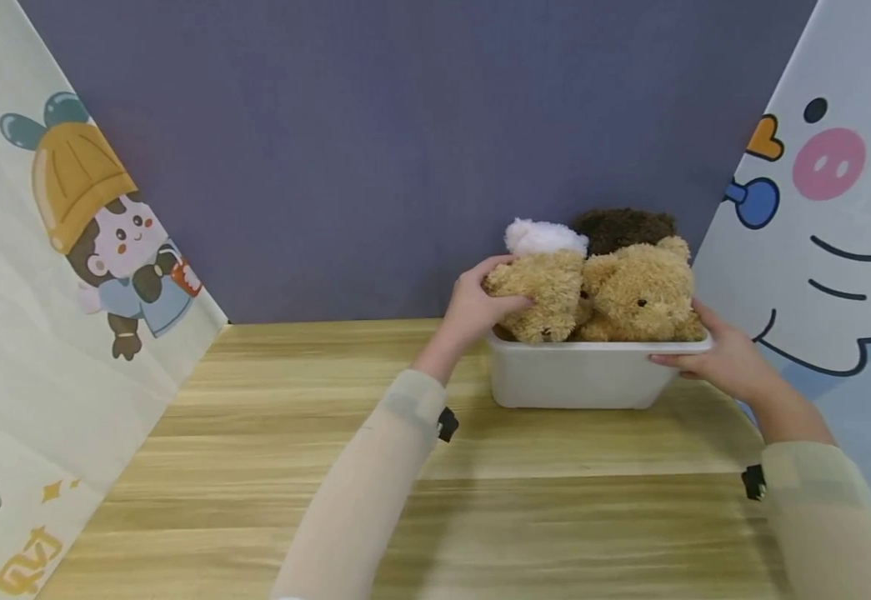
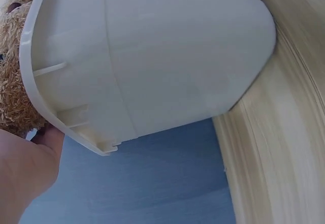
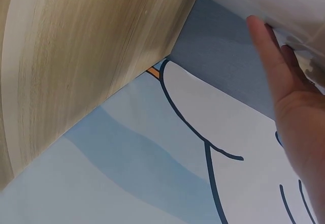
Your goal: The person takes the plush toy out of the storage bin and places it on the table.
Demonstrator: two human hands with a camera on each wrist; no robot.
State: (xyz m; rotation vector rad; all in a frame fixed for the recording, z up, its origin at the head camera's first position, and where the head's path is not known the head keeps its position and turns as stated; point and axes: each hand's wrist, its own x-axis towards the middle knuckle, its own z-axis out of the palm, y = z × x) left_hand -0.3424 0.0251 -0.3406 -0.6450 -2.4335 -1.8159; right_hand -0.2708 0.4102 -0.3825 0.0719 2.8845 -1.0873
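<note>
White bin (image 1: 581, 377) holds plush toys (image 1: 636, 287), left grip (image 1: 473, 307) pinching a tan bear (image 1: 548, 292), right grip (image 1: 733, 360) the rim (image 1: 608, 347).

A white plastic bin (image 1: 578, 377) sits upright, right of the frame's middle. Poking out are a curly tan plush toy (image 1: 551, 287) at left, a tan teddy bear (image 1: 641, 283) (one round ear shows) at right, and a white plush toy (image 1: 546, 237) and dark brown plush toy (image 1: 623, 227) behind.

Dark brown plush (image 1: 623, 227) mostly hidden; tan plush (image 2: 16, 76), bin (image 2: 157, 51) cropped, left-wrist view.
</note>
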